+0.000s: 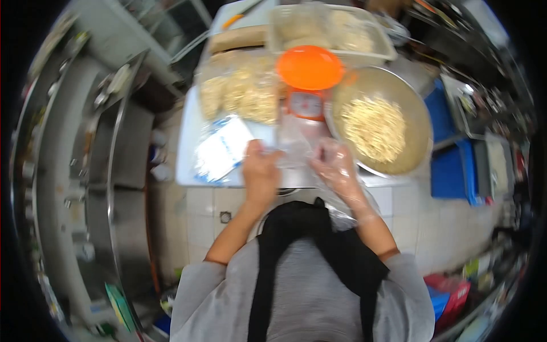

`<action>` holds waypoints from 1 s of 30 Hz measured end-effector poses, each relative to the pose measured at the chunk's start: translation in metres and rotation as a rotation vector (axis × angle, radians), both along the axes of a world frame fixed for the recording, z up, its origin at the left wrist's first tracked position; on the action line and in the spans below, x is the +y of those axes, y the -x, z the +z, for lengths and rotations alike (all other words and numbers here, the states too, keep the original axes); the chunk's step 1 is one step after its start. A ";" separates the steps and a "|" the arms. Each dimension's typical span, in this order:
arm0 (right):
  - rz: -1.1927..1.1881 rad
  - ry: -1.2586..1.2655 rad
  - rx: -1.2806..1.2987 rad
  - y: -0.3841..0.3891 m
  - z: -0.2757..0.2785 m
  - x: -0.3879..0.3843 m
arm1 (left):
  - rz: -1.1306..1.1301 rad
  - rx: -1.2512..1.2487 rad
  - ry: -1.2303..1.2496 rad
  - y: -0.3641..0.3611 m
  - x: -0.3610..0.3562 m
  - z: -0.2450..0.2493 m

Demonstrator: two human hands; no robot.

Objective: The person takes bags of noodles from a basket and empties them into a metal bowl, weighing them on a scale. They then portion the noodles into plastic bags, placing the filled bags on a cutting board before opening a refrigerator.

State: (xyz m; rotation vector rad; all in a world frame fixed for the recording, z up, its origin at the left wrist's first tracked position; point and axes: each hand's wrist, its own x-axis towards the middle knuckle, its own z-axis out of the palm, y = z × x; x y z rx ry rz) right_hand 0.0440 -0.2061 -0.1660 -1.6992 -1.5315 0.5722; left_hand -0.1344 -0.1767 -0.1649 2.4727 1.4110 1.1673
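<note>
Clear, crinkly plastic bag (294, 138) pinched between left hand (261, 171) and film-gloved right hand (337, 168).

Both hands on a clear plastic bag (296, 139) at table edge: left hand (260, 171) bare, right hand (338, 168) in a thin glove. Orange scale (309, 80) just behind; metal bowl (380, 119) w/ pale shreds on the right, filled bags (242, 88) on the left.

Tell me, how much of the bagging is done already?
Done: several filled bags lie left of the orange scale. In hand: the left hand and the gloved right hand hold an empty clear bag in front of the scale. Left: the metal bowl holds a big heap of noodle-like strands, and a pack of unused bags lies by the left hand.
</note>
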 end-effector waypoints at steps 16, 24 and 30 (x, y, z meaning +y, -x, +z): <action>0.099 0.520 -0.625 -0.223 -0.030 0.074 | -0.106 -0.283 0.463 0.034 -0.016 0.008; -0.152 0.110 -0.019 -0.194 0.162 0.039 | -0.222 -0.145 0.314 0.041 -0.013 -0.010; -0.069 -0.102 0.102 -0.194 0.183 0.035 | -0.191 -0.266 0.553 0.031 -0.012 0.001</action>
